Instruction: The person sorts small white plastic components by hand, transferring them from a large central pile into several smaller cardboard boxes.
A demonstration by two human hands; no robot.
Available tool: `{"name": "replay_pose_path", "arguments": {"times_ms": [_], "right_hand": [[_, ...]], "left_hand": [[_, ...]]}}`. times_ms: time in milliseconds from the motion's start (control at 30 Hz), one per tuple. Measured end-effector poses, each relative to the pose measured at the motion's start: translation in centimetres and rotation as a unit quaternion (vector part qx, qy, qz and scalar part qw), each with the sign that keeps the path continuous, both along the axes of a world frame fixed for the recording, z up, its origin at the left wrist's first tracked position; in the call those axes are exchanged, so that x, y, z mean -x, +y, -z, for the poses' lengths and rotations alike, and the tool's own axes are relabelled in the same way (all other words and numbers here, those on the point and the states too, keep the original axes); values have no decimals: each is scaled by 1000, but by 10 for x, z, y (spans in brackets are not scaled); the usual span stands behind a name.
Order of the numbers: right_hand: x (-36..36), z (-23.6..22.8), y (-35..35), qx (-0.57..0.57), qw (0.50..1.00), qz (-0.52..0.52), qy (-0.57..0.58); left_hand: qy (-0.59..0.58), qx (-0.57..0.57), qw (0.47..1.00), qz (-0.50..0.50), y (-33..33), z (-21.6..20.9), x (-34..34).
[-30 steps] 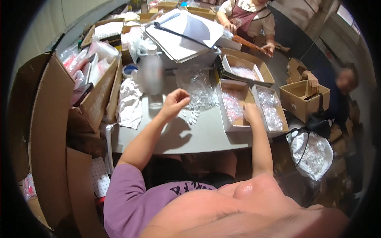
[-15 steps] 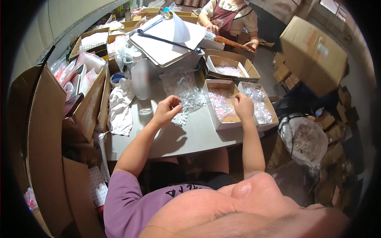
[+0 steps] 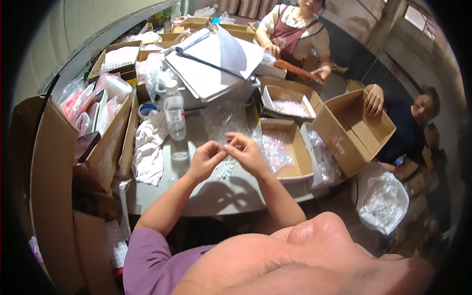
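Both hands are pinching one tiny clear piece (image 3: 227, 146) together: left hand (image 3: 205, 158) and right hand (image 3: 249, 153) are meeting fingertip to fingertip above the counter (image 3: 196, 191). More clear pieces (image 3: 225, 169) are lying just below the grip.

The small clear item (image 3: 226, 147) pinched between the left hand (image 3: 205, 160) and right hand (image 3: 247, 154) at frame centre is too small to identify, and the fingertips cover most of it. The contents of the open cardboard box (image 3: 282, 152) right of centre read only as a pale, glossy blur, as does the fill of the white sack (image 3: 383, 201) at lower right. The wearer's own face blocks the lower middle of the frame, and the dark fisheye rim cuts off the cardboard wall (image 3: 46, 167) at far left.
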State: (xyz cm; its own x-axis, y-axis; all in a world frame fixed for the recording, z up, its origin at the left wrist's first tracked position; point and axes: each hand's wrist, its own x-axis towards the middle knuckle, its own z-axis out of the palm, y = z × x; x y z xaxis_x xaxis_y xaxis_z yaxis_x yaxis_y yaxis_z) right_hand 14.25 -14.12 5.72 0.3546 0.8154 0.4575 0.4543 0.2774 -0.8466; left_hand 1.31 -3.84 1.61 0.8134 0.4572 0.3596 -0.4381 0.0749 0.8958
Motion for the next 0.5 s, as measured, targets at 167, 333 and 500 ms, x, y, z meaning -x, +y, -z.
{"name": "replay_pose_path", "arguments": {"times_ms": [167,333,500], "right_hand": [[-5,13,10,50,949,-169,261],[-3,17,13,41,948,-144,281],[9,28,2,67,951,-115,278]], "left_hand": [[23,19,999,-23,4,-6,10],[57,16,996,-68,13,1,10],[45,12,992,-114,7,1,11]]}}
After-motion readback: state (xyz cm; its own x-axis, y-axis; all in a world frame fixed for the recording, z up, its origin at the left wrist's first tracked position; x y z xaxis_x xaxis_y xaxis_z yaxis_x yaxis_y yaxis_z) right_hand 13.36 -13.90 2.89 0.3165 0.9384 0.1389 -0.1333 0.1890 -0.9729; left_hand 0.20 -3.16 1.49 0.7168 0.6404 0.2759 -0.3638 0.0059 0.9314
